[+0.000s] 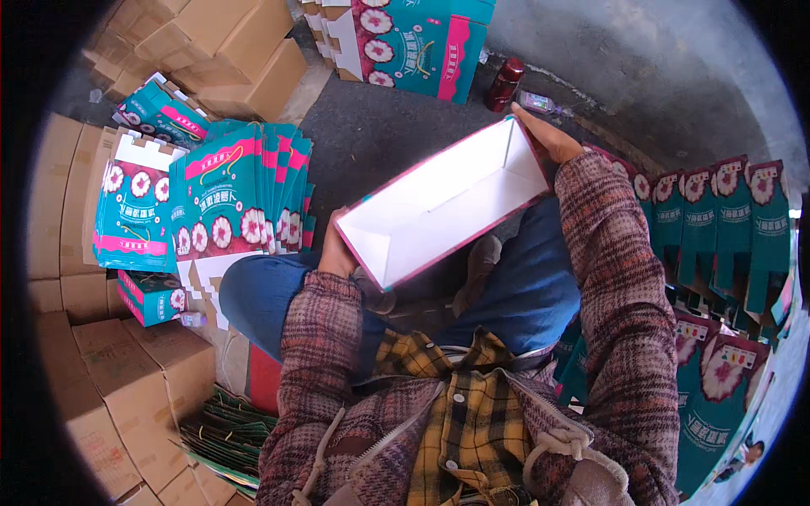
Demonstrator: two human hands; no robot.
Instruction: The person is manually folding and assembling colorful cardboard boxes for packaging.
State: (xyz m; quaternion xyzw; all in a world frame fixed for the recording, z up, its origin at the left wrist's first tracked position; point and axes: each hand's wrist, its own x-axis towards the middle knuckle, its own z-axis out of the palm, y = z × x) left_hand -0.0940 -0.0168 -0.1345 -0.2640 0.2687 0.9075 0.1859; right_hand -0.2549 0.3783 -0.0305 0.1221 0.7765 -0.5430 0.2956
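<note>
An open paperboard box (447,202) sits at the center of the frame, tilted so its right end is higher. It is a long rectangle with smooth, white inner walls, crisp folded corners and a thin dark-pink rim. The person's left hand (338,253) is clamped on its left end and the right hand (547,137) on its right end; many of the fingers are hidden behind the box.

The forearms wear fuzzy plaid sleeves (614,228) in plum and pale pink, above a yellow-and-black checked shirt (468,422). Bent knees in blue trousers (268,295) flank the box.

At left, flat printed cartons (221,190) in glossy teal, pink and burgundy lean in overlapping layers. Matte brown cardboard boxes (221,51) pile up in the upper left. At right, tall teal cartons (699,211) stand in rows. Upper right of center, 1 shiny red cylindrical bottle (504,83) stands beside 1 clear plastic bottle (538,103) on rough dark-gray floor (371,118).
</note>
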